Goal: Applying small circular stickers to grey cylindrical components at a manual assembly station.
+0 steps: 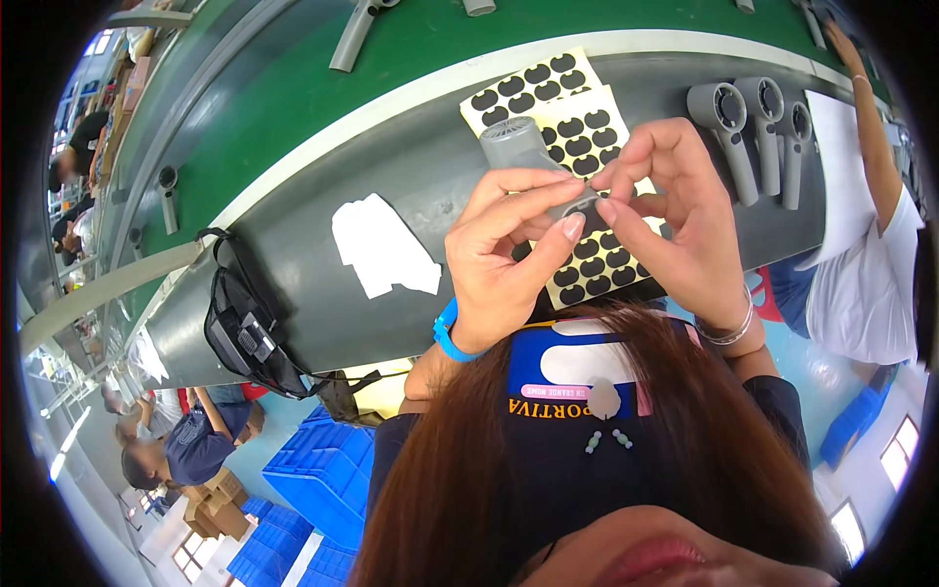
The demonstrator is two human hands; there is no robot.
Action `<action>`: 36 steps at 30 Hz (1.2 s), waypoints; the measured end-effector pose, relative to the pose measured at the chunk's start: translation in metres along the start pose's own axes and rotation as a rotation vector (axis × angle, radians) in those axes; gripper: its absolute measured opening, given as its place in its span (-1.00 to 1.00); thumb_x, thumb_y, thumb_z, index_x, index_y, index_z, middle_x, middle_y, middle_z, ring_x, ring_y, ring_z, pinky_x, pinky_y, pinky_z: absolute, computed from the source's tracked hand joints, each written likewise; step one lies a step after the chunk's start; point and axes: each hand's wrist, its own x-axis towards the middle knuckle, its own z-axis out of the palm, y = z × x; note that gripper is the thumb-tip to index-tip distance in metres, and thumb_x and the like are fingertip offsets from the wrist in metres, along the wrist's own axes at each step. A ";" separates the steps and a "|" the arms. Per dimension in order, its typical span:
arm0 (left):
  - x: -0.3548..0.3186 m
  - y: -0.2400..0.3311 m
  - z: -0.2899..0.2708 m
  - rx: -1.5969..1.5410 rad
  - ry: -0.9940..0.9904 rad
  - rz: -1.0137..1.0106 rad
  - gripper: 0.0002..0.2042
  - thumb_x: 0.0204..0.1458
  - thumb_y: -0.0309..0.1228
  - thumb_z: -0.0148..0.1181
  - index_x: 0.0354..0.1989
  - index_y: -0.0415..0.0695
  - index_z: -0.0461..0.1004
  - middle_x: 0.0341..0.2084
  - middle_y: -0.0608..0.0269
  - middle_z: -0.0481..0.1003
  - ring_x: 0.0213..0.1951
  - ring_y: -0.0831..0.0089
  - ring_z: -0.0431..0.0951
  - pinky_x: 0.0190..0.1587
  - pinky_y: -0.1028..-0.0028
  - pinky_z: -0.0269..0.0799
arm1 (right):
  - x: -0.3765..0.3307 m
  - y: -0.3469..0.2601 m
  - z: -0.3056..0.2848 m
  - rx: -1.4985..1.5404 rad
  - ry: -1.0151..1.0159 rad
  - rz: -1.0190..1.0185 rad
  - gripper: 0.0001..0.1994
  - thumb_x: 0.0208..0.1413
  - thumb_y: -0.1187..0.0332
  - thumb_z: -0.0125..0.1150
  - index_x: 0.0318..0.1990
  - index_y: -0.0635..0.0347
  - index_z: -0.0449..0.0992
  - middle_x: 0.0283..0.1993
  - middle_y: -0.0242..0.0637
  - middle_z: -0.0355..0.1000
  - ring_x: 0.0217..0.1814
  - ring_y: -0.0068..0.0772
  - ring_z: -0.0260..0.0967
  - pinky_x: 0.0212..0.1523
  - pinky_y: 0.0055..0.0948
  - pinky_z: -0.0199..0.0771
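Note:
A grey handheld fan [513,143] with a round slotted grille is in my left hand [501,256], its handle end pointing toward my right hand. The left fingers and thumb are closed round the handle, hiding much of it. My right hand [685,220] has thumb and fingertips pinched together right at the handle's end. Whatever lies between those fingertips is too small to make out. Under both hands lie pale yellow sheets [608,105] carrying rows of black rounded stickers [597,119].
Several grey fans [729,132] lie at the right. White paper [381,247] and a black mesh bag [240,318] are on the left of the dark worktop [313,205]. Beyond runs a green conveyor [284,108] with more fans. A co-worker's arm [873,147] reaches in at right.

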 end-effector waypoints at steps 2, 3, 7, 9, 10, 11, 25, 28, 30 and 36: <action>0.001 -0.001 0.000 -0.013 0.004 0.011 -0.73 -0.06 -0.73 0.17 -0.13 -0.32 0.51 -0.10 0.09 0.39 -0.22 0.51 0.52 -0.25 0.63 0.52 | 0.001 -0.001 0.000 -0.006 0.009 0.007 -0.67 -0.01 0.63 0.14 -0.11 0.20 0.21 -0.35 -0.42 0.31 -0.12 -0.57 0.36 -0.16 -0.59 0.41; 0.001 -0.001 0.000 -0.002 -0.003 0.019 -0.73 -0.06 -0.73 0.17 -0.13 -0.32 0.51 -0.10 0.09 0.39 -0.23 0.51 0.52 -0.26 0.63 0.52 | 0.001 -0.001 0.000 -0.009 0.015 0.012 -0.66 -0.02 0.63 0.15 -0.10 0.20 0.21 -0.35 -0.42 0.31 -0.13 -0.58 0.36 -0.17 -0.59 0.41; 0.003 -0.002 -0.001 0.001 -0.018 0.036 -0.73 -0.06 -0.73 0.18 -0.13 -0.33 0.51 -0.10 0.09 0.39 -0.23 0.52 0.52 -0.26 0.63 0.52 | 0.001 -0.003 0.000 -0.064 0.025 -0.005 -0.65 -0.04 0.62 0.18 -0.11 0.20 0.22 -0.34 -0.41 0.32 -0.14 -0.58 0.36 -0.21 -0.59 0.40; 0.002 -0.002 -0.003 0.002 -0.011 0.031 -0.73 -0.06 -0.73 0.17 -0.13 -0.33 0.51 -0.10 0.09 0.39 -0.24 0.52 0.52 -0.26 0.63 0.53 | 0.002 -0.003 -0.002 -0.158 -0.004 -0.033 -0.62 -0.05 0.61 0.21 -0.07 0.22 0.23 -0.25 -0.35 0.34 -0.12 -0.55 0.36 -0.22 -0.57 0.39; 0.002 -0.001 -0.004 0.006 -0.002 0.020 -0.73 -0.05 -0.73 0.16 -0.13 -0.33 0.51 -0.11 0.09 0.39 -0.24 0.52 0.52 -0.26 0.62 0.53 | 0.005 -0.002 -0.002 -0.159 -0.010 -0.044 -0.62 -0.05 0.61 0.21 -0.07 0.22 0.23 -0.25 -0.35 0.34 -0.12 -0.55 0.36 -0.22 -0.57 0.39; 0.004 0.000 -0.005 0.009 0.005 0.032 -0.73 -0.05 -0.73 0.16 -0.13 -0.33 0.51 -0.11 0.09 0.39 -0.24 0.52 0.52 -0.26 0.62 0.53 | 0.008 0.002 -0.002 -0.213 0.026 -0.134 -0.60 -0.06 0.61 0.21 -0.05 0.24 0.24 -0.18 -0.32 0.34 -0.10 -0.53 0.35 -0.21 -0.56 0.38; 0.010 0.010 -0.032 0.111 0.198 0.076 -0.78 -0.06 -0.59 0.23 -0.19 -0.27 0.49 -0.18 0.16 0.45 -0.35 0.55 0.45 -0.48 0.64 0.42 | 0.052 0.053 0.050 -0.412 -0.298 -0.311 -0.60 0.01 0.59 0.04 0.06 0.20 0.29 0.02 -0.13 0.35 -0.04 -0.03 0.40 -0.11 -0.30 0.46; 0.011 0.014 -0.039 0.037 0.185 0.027 -0.81 -0.07 -0.60 0.22 -0.24 -0.26 0.52 -0.18 0.14 0.45 -0.36 0.57 0.43 -0.52 0.64 0.36 | 0.052 0.045 0.053 -0.490 -0.275 -0.335 -0.60 0.00 0.57 0.06 0.05 0.20 0.30 0.02 -0.14 0.35 -0.07 0.00 0.41 -0.17 -0.26 0.48; 0.010 0.014 -0.042 -0.029 0.145 0.009 -0.83 -0.07 -0.59 0.21 -0.25 -0.26 0.52 -0.19 0.14 0.45 -0.35 0.57 0.43 -0.54 0.64 0.34 | 0.052 0.043 0.052 -0.517 -0.262 -0.334 -0.61 -0.01 0.57 0.07 0.04 0.19 0.31 0.02 -0.15 0.35 -0.08 0.00 0.41 -0.20 -0.24 0.49; 0.011 0.005 -0.039 -0.195 0.059 0.160 -0.90 0.02 -0.58 0.18 -0.29 -0.29 0.54 -0.20 0.13 0.45 -0.31 0.51 0.48 -0.48 0.63 0.39 | 0.056 0.020 0.029 -0.684 -0.392 -0.440 -0.63 -0.03 0.56 0.06 0.00 0.17 0.37 0.01 -0.25 0.34 -0.12 -0.11 0.43 -0.23 -0.27 0.50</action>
